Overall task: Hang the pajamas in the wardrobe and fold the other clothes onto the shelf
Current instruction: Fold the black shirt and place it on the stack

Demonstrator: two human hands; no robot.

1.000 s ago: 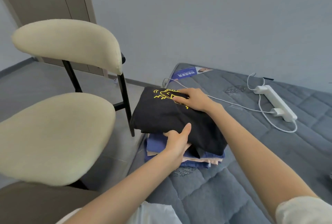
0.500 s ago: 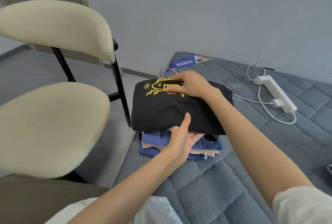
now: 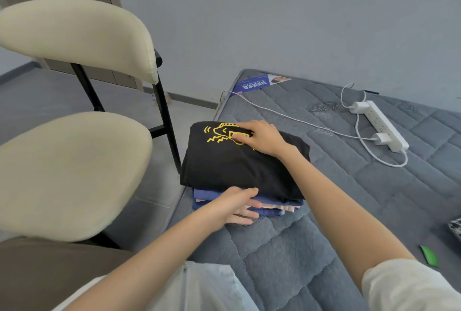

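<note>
Nothing gripped: right hand (image 3: pixel 259 137) flat atop centre-frame stack (image 3: pixel 232 171), left hand (image 3: pixel 237 204) flat at its base; soft, so I'd lift it sandwiched.

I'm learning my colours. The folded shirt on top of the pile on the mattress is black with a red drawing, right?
Not quite: the drawing is yellow, not red. The head view shows it on the folded black shirt, which does lie on top of the pile on the mattress.
</note>
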